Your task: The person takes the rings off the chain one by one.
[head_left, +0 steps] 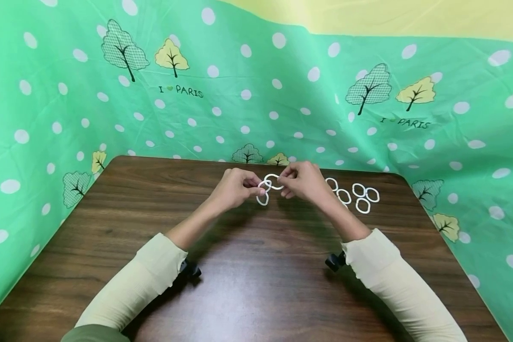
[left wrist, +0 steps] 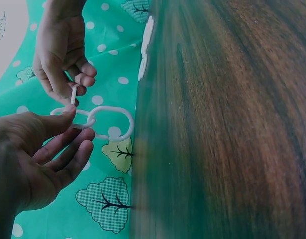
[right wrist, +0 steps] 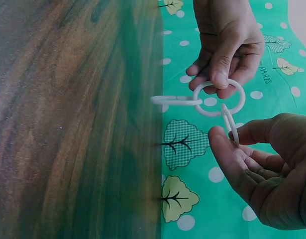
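Observation:
Three white oval rings, linked like a chain, are held up over the far part of the table. My left hand (head_left: pixel 235 190) pinches the middle ring (right wrist: pixel 241 94) between thumb and fingers. From that ring hangs another white ring (head_left: pixel 262 204), below the left fingertips. My right hand (head_left: pixel 303 183) grips the third ring (right wrist: pixel 231 124) between thumb and index finger, and this ring passes through the middle one. In the left wrist view the hanging ring (left wrist: pixel 132 124) shows broadside, while the right hand's ring (left wrist: pixel 73 94) is seen edge-on.
Several more white rings lie on the brown wooden table (head_left: pixel 256 266) to the right, some partly behind the right forearm. Three rings sit close together at the far right, one of them (head_left: pixel 378 195) outermost. A green dotted cloth (head_left: pixel 231 95) hangs behind the table.

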Demonstrator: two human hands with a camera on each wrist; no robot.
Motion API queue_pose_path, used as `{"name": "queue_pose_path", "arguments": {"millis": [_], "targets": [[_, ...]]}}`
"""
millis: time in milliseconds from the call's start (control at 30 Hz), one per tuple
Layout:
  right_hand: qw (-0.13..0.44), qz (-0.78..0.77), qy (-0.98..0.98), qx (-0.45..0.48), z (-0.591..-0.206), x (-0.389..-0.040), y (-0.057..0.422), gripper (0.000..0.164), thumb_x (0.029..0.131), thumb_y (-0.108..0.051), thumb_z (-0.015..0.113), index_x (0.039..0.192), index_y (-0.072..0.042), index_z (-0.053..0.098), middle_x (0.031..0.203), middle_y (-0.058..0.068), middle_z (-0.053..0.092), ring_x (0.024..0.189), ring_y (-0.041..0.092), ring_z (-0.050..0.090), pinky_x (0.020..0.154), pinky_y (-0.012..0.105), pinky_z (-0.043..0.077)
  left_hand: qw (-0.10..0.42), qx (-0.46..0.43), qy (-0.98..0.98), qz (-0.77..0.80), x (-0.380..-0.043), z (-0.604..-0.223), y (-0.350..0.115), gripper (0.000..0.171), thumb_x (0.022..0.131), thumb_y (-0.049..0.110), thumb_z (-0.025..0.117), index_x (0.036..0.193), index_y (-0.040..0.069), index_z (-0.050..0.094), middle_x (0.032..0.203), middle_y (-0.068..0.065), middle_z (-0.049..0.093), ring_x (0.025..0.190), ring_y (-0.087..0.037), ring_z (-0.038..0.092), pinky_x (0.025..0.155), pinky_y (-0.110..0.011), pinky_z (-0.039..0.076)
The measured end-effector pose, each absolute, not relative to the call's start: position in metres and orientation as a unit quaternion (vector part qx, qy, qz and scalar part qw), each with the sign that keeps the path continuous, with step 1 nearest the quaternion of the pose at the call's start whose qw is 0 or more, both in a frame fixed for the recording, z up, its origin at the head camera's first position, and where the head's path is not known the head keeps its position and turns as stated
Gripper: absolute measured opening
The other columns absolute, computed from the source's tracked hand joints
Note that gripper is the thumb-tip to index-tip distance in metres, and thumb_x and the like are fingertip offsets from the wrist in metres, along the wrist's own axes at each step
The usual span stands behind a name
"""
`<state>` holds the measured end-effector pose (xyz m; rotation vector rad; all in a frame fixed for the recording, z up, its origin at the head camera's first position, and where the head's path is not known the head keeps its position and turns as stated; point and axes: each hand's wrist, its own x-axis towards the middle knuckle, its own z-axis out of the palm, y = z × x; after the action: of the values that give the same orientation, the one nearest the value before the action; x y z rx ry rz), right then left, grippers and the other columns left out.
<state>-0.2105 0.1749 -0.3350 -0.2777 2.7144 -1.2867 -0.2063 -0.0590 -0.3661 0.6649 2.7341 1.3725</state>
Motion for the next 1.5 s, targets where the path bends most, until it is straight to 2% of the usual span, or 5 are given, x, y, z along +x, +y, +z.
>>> {"name": "queue_pose_path", "arguments": {"millis": [167, 567, 967, 1300, 1500], "targets": [[0.078, -0.440, 0.892, -0.068, -0.340, -0.209, 0.175, 0.020, 0.104, -0.011, 0.073, 0.106, 0.008, 0.077, 0.080, 0.017, 0.082, 0.079, 0.042, 0.085, 0.076, 0.052, 0.071, 0.001, 0.216, 0.870, 0.443, -0.205, -0.368, -0.058, 0.008, 0.096, 0.015, 0.091, 0.101, 0.009, 0.088, 0.099, -0.005, 0.088, 0.097, -0.017, 0.086, 0.090, -0.035, 0.066], [0.071, -0.430, 0.900, -0.026, -0.347, -0.209, 0.174, 0.020, 0.104, -0.017, 0.069, 0.097, 0.001, 0.075, 0.093, 0.027, 0.083, 0.067, 0.028, 0.083, 0.068, 0.043, 0.070, -0.005, 0.230, 0.866, 0.445, -0.207, -0.369, -0.055, 0.006, 0.097, 0.015, 0.090, 0.099, 0.010, 0.088, 0.097, -0.003, 0.088, 0.093, -0.015, 0.085, 0.088, -0.035, 0.066], [0.051, -0.353, 0.934, -0.017, -0.351, -0.210, 0.193, 0.020, 0.104, -0.023, 0.070, 0.101, -0.004, 0.077, 0.072, 0.008, 0.079, 0.062, 0.027, 0.079, 0.069, 0.045, 0.069, 0.008, 0.222, 0.869, 0.442, -0.208, -0.369, -0.057, 0.007, 0.097, 0.015, 0.091, 0.099, 0.009, 0.088, 0.095, -0.004, 0.088, 0.095, -0.027, 0.086, 0.086, -0.035, 0.064], [0.069, -0.384, 0.921, 0.001, -0.364, -0.214, 0.232, 0.022, 0.106, -0.016, 0.072, 0.102, 0.004, 0.078, 0.082, 0.016, 0.082, 0.065, 0.022, 0.081, 0.068, 0.042, 0.070, 0.015, 0.219, 0.868, 0.445, -0.209, -0.372, -0.057, 0.006, 0.097, 0.016, 0.091, 0.099, 0.011, 0.087, 0.093, -0.001, 0.088, 0.092, -0.020, 0.085, 0.083, -0.030, 0.061], [0.101, -0.372, 0.922, 0.022, -0.372, -0.212, 0.252, 0.020, 0.106, -0.014, 0.072, 0.105, 0.006, 0.074, 0.078, 0.010, 0.080, 0.061, 0.015, 0.078, 0.065, 0.038, 0.069, 0.017, 0.223, 0.865, 0.450, -0.209, -0.373, -0.058, 0.007, 0.096, 0.015, 0.091, 0.099, 0.010, 0.088, 0.093, -0.002, 0.088, 0.092, -0.023, 0.085, 0.080, -0.028, 0.059]]}}
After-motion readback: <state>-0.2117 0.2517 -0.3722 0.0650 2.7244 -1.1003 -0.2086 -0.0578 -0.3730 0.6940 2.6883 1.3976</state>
